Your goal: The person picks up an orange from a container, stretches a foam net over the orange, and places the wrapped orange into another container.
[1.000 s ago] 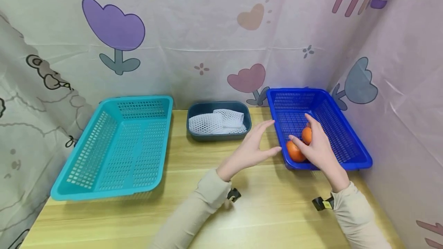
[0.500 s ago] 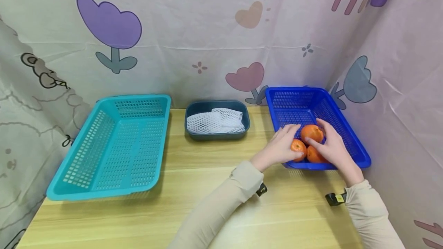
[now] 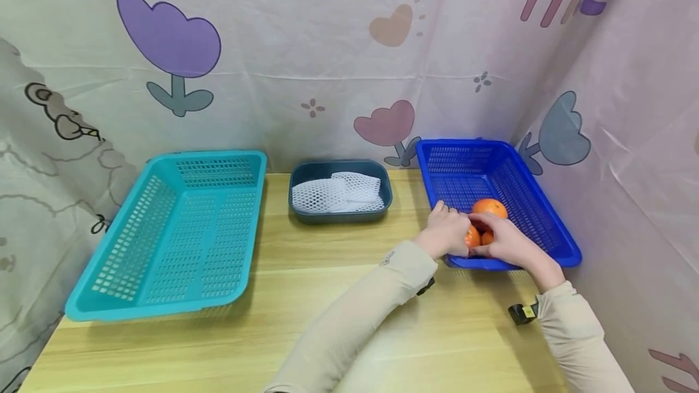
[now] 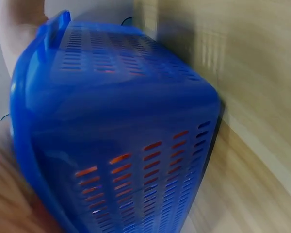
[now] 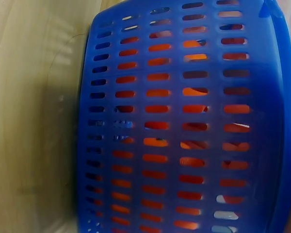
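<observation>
Several oranges lie in the near left corner of the blue basket (image 3: 546, 223). In the head view my left hand (image 3: 449, 232) reaches over the basket's left rim, its fingers bent down round the front orange (image 3: 472, 238). My right hand (image 3: 508, 240) comes from the other side, fingers and thumb curved round an orange (image 3: 486, 238) beside it. Behind them another orange (image 3: 489, 207) shows above the right hand. The left fingertips are hidden. Both wrist views mostly face the basket wall (image 4: 121, 111), with orange showing through the slots of the near wall (image 5: 174, 116).
A turquoise basket (image 3: 253, 223) stands at the left of the wooden table (image 3: 327, 296). Between the baskets a dark bin (image 3: 341, 218) holds white foam netting (image 3: 338, 193). A printed curtain (image 3: 306, 29) hangs behind and at both sides.
Both hands have moved into the blue basket. The left hand came rightward over the rim and its fingers bent down at the oranges; the right hand closed round them.
</observation>
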